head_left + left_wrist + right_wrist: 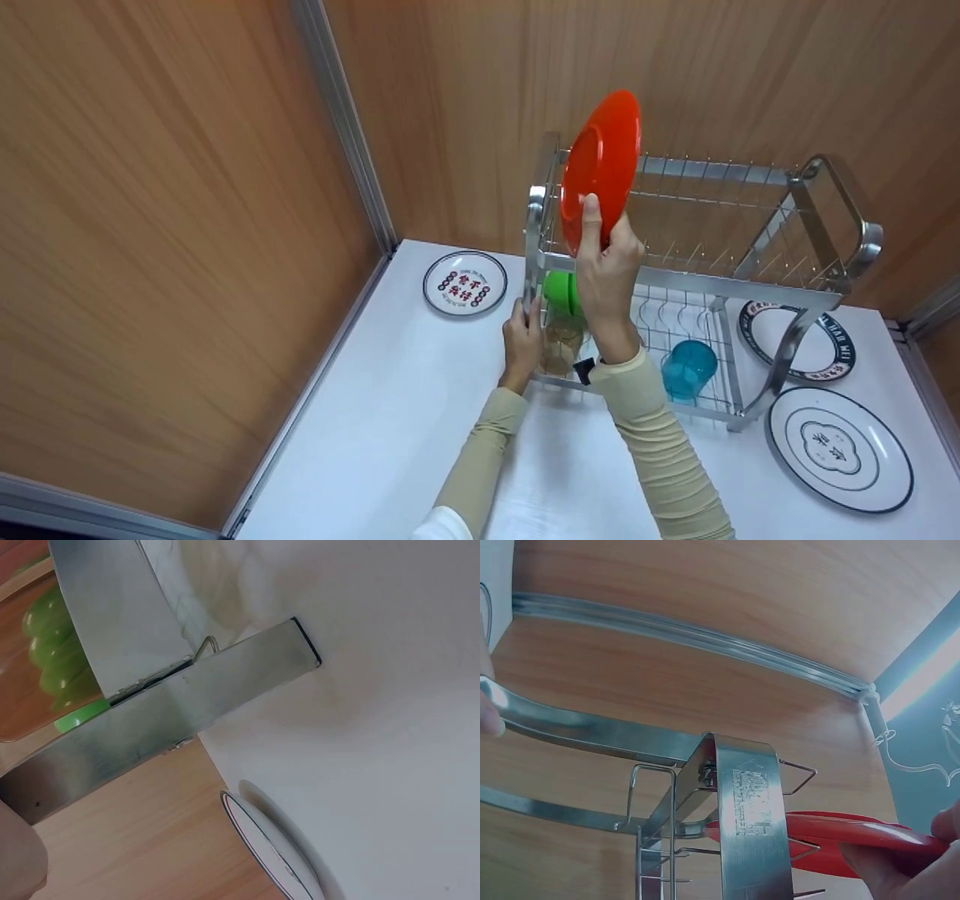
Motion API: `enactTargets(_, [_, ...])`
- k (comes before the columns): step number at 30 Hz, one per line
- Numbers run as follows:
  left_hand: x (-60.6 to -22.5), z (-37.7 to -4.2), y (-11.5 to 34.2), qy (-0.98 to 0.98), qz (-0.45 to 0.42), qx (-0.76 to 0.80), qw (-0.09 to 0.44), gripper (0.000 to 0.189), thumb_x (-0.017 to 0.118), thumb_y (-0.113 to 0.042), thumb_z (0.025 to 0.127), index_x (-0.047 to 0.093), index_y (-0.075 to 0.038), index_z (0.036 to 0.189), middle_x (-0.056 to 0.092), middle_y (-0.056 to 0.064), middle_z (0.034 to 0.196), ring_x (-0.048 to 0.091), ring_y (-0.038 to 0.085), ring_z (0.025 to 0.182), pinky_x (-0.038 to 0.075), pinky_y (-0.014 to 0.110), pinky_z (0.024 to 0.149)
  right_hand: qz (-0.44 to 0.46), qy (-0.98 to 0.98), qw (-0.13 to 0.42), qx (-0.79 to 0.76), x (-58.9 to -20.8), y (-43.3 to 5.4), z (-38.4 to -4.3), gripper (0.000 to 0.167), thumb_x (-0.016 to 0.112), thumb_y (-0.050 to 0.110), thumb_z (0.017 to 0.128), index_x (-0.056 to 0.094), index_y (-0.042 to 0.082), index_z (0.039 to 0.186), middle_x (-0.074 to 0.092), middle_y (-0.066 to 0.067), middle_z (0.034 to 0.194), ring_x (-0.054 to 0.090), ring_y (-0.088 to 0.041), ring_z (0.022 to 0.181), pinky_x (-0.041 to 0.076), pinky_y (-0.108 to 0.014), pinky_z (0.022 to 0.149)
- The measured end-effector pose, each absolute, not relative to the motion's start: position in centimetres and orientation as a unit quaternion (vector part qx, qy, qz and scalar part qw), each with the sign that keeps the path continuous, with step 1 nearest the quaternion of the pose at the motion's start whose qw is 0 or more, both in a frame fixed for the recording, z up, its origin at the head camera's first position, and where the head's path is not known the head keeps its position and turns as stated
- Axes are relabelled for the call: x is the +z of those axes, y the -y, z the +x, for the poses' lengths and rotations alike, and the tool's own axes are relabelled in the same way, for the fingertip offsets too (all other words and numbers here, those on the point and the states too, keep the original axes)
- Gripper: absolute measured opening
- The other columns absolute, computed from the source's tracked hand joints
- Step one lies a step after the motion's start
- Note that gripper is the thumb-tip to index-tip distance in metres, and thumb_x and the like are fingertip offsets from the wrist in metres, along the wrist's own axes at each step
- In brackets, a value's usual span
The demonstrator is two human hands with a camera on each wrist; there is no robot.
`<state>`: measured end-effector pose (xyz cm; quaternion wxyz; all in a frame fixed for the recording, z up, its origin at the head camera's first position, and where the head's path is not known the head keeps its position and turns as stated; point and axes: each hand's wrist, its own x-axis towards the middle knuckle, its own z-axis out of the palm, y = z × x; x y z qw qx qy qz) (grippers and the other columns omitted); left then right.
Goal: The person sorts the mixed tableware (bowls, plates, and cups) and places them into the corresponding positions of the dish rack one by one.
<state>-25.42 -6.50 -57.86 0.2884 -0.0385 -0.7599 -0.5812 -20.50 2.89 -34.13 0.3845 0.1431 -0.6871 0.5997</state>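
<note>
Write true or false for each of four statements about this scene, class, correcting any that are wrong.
1. The right hand grips a red plate. True.
2. The left hand touches nothing. False: it grips the side of the metal dish rack.
3. A translucent blue cup is on the rack's lower tier. True.
4. Every white plate lies right of the rack. False: one patterned white plate lies left of it.

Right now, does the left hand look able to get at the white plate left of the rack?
Probably yes: the white plate lies nearby with nothing visible between, though the left hand would likely have to release its grip on the rack first.
</note>
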Motion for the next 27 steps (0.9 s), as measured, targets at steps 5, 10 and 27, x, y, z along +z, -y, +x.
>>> enactTargets(5, [-58.1, -25.4, 6.5, 0.763, -0.041, -0.575, 0.294, 0.027, 0.051, -0.021, 0.110, 0.047, -0.009, 0.086, 0.037, -0.008, 0.061, 0.039, 0.005, 0.052, 0.036, 0.025, 0.047, 0.142, 0.718, 0.361, 0.578, -34.3, -2.9, -21.3, 0.036, 0.055, 0.022, 0.108, 0.062, -0.005, 0.130, 0.073, -0.012, 0.119, 0.073, -0.021, 0.097, 0.061, -0.035, 0.080])
enactTargets(10, [-58.0, -25.2, 6.5, 0.763, -0.043, -0.575, 0.292, 0.026, 0.051, -0.021, 0.110, 0.049, -0.009, 0.087, 0.038, -0.008, 0.061, 0.039, 0.005, 0.052, 0.035, 0.024, 0.047, 0.149, 0.742, 0.375, 0.536, -34.5, -2.6, -22.2, 0.032, 0.055, 0.017, 0.107, 0.063, -0.008, 0.126, 0.073, -0.018, 0.108, 0.070, -0.023, 0.082, 0.061, -0.038, 0.077])
enactTargets(27, [-57.6, -24.8, 6.7, 0.790, -0.031, -0.554, 0.262, 0.024, 0.046, -0.023, 0.111, 0.047, -0.009, 0.092, 0.039, -0.007, 0.066, 0.041, 0.007, 0.058, 0.039, 0.025, 0.051, 0.124, 0.812, 0.351, 0.450, -33.9, -1.2, -24.6, 0.031, 0.054, 0.022, 0.108, 0.068, -0.005, 0.112, 0.064, -0.017, 0.080, 0.059, -0.027, 0.063, 0.058, -0.039, 0.062])
